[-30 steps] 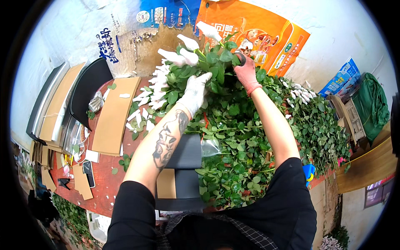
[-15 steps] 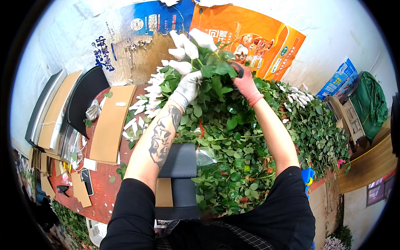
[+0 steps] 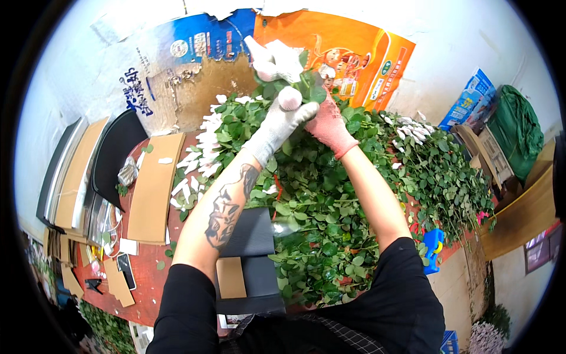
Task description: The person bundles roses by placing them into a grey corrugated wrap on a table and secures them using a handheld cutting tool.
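Observation:
A small bunch of roses [image 3: 285, 58], their buds wrapped in white sleeves, is held up over the far side of the table. My left hand [image 3: 279, 127], in a whitish glove, closes round its stems just below the buds. Right beside it, my right hand [image 3: 330, 125] in a coral glove is closed at the bunch's leaves and stems; its fingertips are partly hidden. Beneath both hands spreads a deep pile of leafy rose stems [image 3: 330, 218]. More white-sleeved buds [image 3: 207, 138] lie left of the bunch.
Another rose heap [image 3: 442, 171] lies at the right. On the red table [image 3: 150, 298] are cardboard sheets [image 3: 154, 194], a black corrugated sheet [image 3: 252, 233], a phone [image 3: 126, 271] and a blue tape dispenser [image 3: 433, 251]. A green bag [image 3: 516, 133] stands far right.
My right hand has moved in to the left, against my left hand. The bunch's buds have turned and drawn closer together, one now facing me above my left hand.

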The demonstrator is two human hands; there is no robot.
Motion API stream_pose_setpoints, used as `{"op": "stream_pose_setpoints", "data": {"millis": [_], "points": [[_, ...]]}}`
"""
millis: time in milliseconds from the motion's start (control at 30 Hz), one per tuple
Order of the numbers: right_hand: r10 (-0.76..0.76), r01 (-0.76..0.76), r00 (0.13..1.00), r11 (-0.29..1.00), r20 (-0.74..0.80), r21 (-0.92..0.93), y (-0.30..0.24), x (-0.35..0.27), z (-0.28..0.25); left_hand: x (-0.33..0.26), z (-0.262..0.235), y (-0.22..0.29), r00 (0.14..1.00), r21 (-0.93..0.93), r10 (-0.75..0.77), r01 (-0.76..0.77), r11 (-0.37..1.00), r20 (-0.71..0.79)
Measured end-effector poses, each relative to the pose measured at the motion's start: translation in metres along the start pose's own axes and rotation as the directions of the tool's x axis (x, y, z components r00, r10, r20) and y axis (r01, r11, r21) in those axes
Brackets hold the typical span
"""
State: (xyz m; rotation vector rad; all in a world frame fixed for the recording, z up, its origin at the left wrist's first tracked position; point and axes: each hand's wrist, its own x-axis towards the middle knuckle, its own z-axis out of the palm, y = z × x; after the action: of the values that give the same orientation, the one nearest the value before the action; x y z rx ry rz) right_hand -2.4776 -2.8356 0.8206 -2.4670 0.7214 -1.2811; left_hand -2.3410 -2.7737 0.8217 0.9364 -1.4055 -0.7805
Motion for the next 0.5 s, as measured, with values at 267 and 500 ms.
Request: {"op": "stream_pose_setpoints", "data": {"millis": [267,500], "points": [[0.005,-0.011,0.995,0.998,-0.102,-0.058,-0.011,-0.014,-0.033,-0.016,-0.003,0.005,0.974,-0.091,0.004,-0.026,0.996,-0.226],[-0.129,0.091,0.967,0.98,-0.22,-0.176,-0.045,-0.011,-0.047,-0.014,-0.001,-0.002,0.981,0.05,0.078,-0.07,0.996,-0.177]]}}
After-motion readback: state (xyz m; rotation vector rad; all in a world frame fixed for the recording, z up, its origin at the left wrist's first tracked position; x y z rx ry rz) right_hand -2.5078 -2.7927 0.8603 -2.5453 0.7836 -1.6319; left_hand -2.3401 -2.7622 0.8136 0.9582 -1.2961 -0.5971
